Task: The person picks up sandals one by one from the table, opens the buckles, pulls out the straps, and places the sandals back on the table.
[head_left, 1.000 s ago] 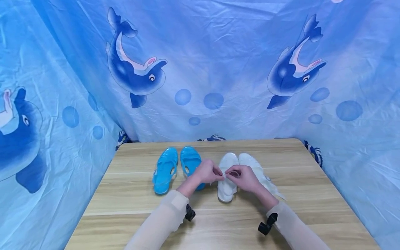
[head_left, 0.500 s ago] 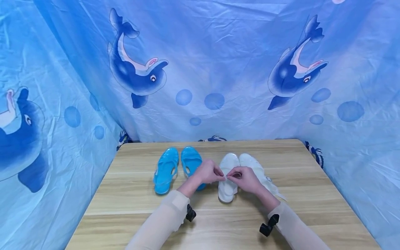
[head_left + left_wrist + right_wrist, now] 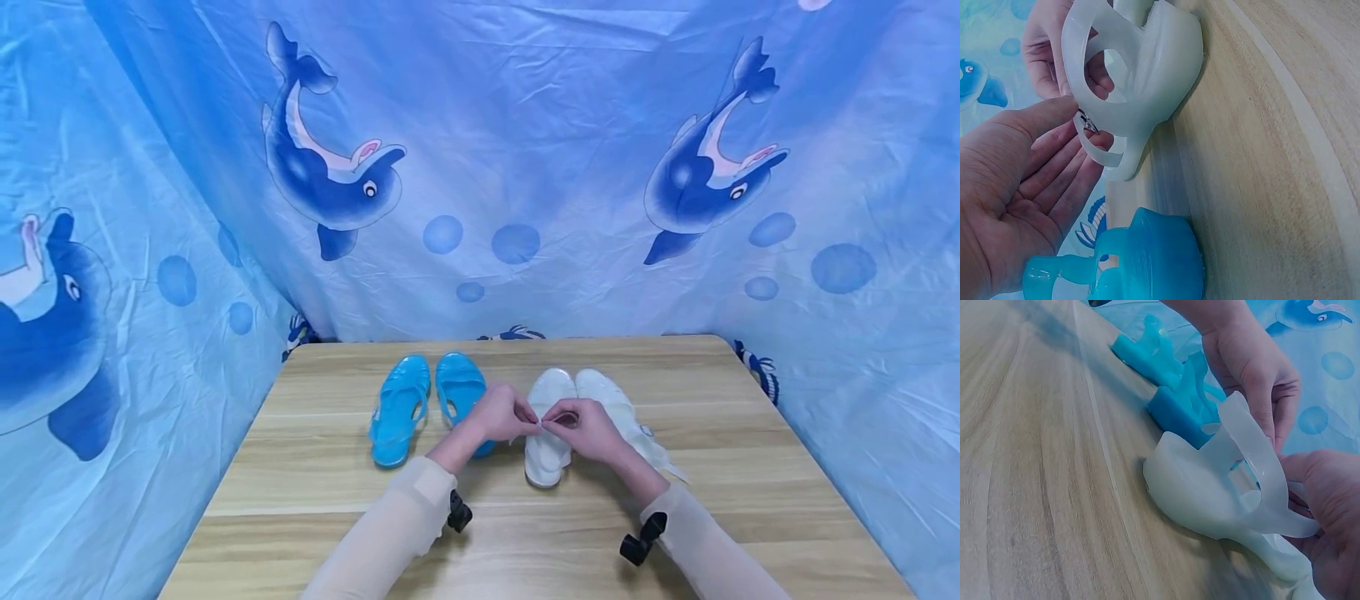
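Head view is showing, going from the left, a pair of blue jelly sandals [image 3: 423, 404] standing side by side on the wooden table [image 3: 315, 492], their straps looking closed and nobody touching them, so I am judging that pair as finished or not needing work. Just beside them the left hand [image 3: 501, 414] is meeting the right hand [image 3: 587, 428] over the near white sandal [image 3: 546, 454] of a white pair, which is lying flat on the table close to the middle. Both hands are working at the same spot: the left thumb and fingertips are pinching the thin ankle strap [image 3: 1099, 150] by its small metal buckle [image 3: 1085, 120], and the right hand's fingers are curling round the other end of the strap [image 3: 1259, 464] from the far side. The strap end is looking not yet threaded through, so the fastening seems only partly made. Farther right, the second white sandal [image 3: 611, 404] is lying with its straps loose and trailing outward, and it looks to be left to do.

Around all this, the pale wood-grain table is sitting inside a backdrop of blue cloth [image 3: 525, 167] printed with dolphins and bubbles, hanging on three sides.
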A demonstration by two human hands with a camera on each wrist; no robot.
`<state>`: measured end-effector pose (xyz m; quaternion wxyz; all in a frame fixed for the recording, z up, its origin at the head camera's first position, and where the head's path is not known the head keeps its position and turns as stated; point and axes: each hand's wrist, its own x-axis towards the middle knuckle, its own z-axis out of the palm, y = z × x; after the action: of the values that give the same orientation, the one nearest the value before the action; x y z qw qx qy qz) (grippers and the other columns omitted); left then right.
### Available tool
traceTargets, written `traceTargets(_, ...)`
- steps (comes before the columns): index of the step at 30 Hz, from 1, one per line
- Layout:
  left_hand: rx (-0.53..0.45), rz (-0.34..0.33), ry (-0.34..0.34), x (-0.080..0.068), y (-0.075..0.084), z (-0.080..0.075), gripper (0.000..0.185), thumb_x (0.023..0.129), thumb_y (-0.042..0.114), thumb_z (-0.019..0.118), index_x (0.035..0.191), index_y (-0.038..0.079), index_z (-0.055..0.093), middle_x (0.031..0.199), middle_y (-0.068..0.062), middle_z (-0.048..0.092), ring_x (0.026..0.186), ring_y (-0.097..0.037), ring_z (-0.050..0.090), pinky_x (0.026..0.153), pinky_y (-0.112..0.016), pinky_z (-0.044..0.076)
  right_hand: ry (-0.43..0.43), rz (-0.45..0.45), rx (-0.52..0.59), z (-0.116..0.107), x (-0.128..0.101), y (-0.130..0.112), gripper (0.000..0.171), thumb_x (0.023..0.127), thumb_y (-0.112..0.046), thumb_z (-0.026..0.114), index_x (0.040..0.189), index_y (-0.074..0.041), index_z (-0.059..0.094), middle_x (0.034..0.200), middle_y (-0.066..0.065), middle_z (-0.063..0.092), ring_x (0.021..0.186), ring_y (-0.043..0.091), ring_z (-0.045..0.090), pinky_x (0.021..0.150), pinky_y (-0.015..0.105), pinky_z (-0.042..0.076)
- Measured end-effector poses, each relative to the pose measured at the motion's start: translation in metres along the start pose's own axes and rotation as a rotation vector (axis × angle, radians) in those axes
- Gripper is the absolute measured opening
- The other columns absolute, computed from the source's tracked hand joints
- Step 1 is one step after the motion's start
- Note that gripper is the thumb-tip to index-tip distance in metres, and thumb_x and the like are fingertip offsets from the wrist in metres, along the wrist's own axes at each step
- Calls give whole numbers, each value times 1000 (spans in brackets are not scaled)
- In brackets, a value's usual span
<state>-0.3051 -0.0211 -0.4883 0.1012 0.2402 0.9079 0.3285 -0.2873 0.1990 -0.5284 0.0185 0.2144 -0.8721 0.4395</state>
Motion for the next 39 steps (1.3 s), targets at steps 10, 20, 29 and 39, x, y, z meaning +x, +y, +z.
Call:
traceTargets(10,-19,-3,-2,0,2,1,12,90,29,88,92,18,86,86,3,83,72,-2,72,66,-20,58,22,-14,17,-4,-5,3,8,95,-12,80,99,-18,82,96,-3,81,90,8,75,83,25,61)
traceTargets(20,-29,7,-6,2,1,2,11,92,29,86,92,18,86,86,4,83,72,-3,71,67,-21,58,-25,-35,4,-4,4,1,3,97,-16,79,98,-16,82,97,-4,81,92,8,75,85,25,61)
traceTargets(29,-33,11,-13,2,-1,-1,13,91,29,87,95,17,86,88,3,82,68,-3,70,65,-21,58,-44,37,-27,-8,4,0,3,97,-20,80,95,-19,82,94,-7,80,89,7,72,79,23,59)
traceTargets(39,-26,18,-7,1,0,0,12,90,29,87,91,17,86,85,3,82,67,-2,69,63,-21,57,-65,-44,-18,-6,6,-3,4,98,-17,78,99,-19,81,99,-3,80,91,10,75,82,25,61)
